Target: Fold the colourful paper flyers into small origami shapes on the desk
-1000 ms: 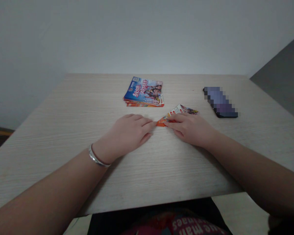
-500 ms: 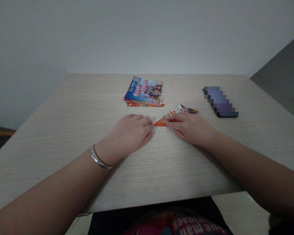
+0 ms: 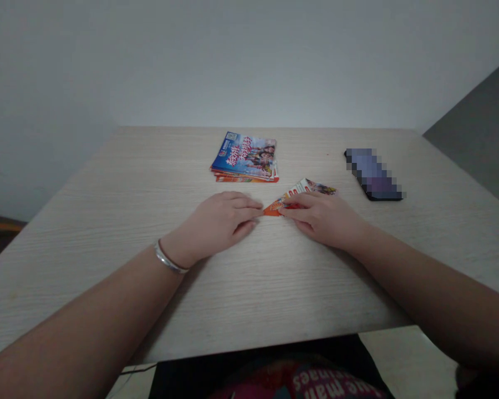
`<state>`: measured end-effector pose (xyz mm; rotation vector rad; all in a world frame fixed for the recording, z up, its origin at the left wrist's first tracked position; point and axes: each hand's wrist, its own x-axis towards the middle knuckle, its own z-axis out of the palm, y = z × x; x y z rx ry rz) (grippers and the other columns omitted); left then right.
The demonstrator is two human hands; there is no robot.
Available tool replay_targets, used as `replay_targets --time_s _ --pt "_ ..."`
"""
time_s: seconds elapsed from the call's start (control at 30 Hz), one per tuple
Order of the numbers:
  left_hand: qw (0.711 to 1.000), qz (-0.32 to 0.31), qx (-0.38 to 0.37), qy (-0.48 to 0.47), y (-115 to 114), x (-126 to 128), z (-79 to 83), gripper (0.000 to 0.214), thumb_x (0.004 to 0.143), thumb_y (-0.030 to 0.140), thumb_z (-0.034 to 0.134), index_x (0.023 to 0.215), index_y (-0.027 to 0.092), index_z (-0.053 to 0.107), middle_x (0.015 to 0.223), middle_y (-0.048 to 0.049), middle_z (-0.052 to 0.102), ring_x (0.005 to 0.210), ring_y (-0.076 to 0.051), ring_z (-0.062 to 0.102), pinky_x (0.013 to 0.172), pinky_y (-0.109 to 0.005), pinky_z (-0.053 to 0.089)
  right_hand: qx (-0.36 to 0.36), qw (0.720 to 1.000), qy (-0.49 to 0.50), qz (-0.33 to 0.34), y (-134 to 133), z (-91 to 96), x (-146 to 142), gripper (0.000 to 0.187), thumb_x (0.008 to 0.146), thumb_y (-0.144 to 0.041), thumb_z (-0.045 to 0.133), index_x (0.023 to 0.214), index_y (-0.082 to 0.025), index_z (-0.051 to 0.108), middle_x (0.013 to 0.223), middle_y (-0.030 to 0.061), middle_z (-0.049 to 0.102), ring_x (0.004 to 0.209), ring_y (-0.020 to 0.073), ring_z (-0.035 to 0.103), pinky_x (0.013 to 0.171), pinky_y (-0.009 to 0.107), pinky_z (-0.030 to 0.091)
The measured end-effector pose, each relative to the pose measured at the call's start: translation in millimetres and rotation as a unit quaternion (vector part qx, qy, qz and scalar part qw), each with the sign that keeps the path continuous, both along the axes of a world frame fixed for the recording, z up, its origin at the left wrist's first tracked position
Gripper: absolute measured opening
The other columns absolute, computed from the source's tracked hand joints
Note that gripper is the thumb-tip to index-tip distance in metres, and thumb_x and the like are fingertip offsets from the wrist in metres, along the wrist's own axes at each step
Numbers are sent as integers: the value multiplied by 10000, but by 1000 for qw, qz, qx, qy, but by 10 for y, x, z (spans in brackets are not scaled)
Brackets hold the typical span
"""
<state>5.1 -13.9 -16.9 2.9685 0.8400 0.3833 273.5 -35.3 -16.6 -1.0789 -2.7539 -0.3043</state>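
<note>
A printed paper sheet (image 3: 274,208), folded to a narrow point, lies on the table between my hands; orange, white and picture areas show. My right hand (image 3: 324,216) rests over its right part, fingertips pressing and holding it down and covering its middle. From the other side my left hand (image 3: 227,219) lies low on the table, fingers stretched out and thumb a little apart. Its foremost fingertip touches the sheet's orange tip. A silver bangle (image 3: 168,258) circles my left wrist.
Behind the folded sheet sits a stack of printed leaflets (image 3: 244,157), the top one blue. A dark phone (image 3: 373,174) with a blurred screen lies at the right. The pale wooden table (image 3: 108,221) meets a white wall at its far edge.
My left fingers have straightened a little and shifted slightly at the sheet's tip. My right hand keeps its place on the sheet.
</note>
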Motion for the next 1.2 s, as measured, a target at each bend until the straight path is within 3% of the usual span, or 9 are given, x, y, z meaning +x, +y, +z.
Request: replay_targets --time_s 0.3,0.6,0.83,1.2 --pt "1000 -15 7 14 21 -31 -2 327 999 304 447 1200 198 682 1267 -46 680 1170 -204 616 1068 -392 454 -21 1000 -3 -11 -10 -14 7 353 938 -167 516 1227 -296 672 1257 41 676 1043 213 648 776 319 510" --pt "1000 3 -19 18 -10 4 8 371 981 320 479 1295 163 598 1287 -90 629 1185 -225 563 1074 -403 428 -38 998 -46 -35 -38 57 -68 428 967 -201 476 1351 -362 577 1268 72 637 1068 281 559 806 390 485" --pt "999 -12 -45 16 -4 -19 7 327 989 313 475 1234 185 650 1308 -85 612 1226 -214 534 1112 -413 392 -71 997 -9 -42 -49 42 -75 458 951 -146 459 1339 -353 584 1283 43 626 1120 265 536 844 383 491" --pt "992 -31 63 105 -48 13 94 340 1013 305 411 1267 195 610 1302 -48 647 1175 -226 596 1024 -409 461 -34 998 -52 -20 -40 52 -95 429 963 -169 471 1319 -377 591 1292 48 624 1076 273 582 780 361 503"
